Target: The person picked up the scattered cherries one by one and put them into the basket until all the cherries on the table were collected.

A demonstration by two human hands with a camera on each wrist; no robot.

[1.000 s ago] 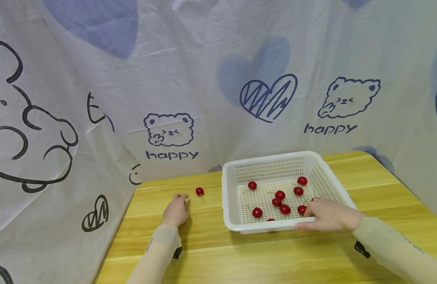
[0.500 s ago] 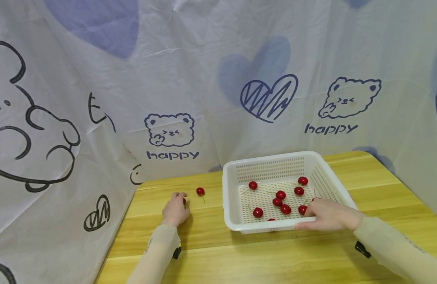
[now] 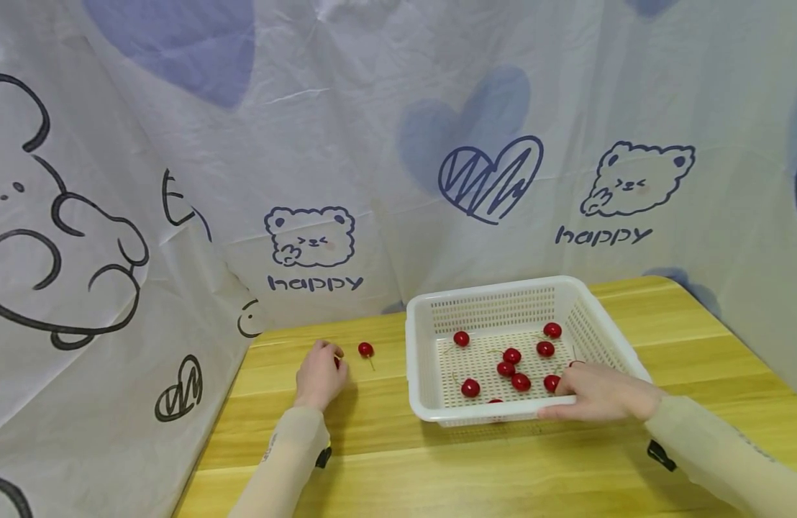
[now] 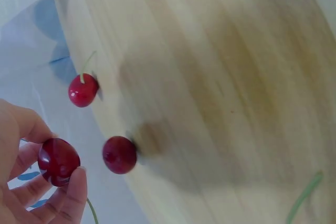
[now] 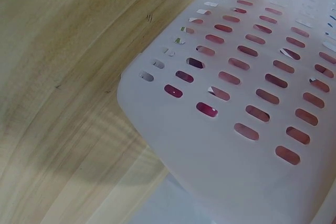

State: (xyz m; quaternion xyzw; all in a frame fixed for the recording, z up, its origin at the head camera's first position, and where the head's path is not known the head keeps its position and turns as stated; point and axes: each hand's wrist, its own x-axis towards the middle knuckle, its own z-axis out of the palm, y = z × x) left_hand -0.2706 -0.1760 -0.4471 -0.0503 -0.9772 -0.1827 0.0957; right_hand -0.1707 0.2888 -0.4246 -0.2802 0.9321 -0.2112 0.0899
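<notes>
In the left wrist view my left hand pinches a dark red cherry between thumb and fingertips, its stem hanging below. Beside it on the wooden table lies another cherry; farther off is a brighter one with its stem up. The head view shows a cherry just right of that hand. My right hand grips the front right rim of a white plastic basket, thumb outside and fingers inside. Several cherries are spread over its floor. Through the wall slots, red patches show in the right wrist view.
The wooden table stretches in front of the basket and left of it. A printed cloth hangs behind and along the sides. A loose-looking green stem appears at the lower right of the left wrist view.
My left hand has drawn its fingers in and turned slightly, and a cherry now shows at its fingertips. The right hand and the basket have stayed in place.
</notes>
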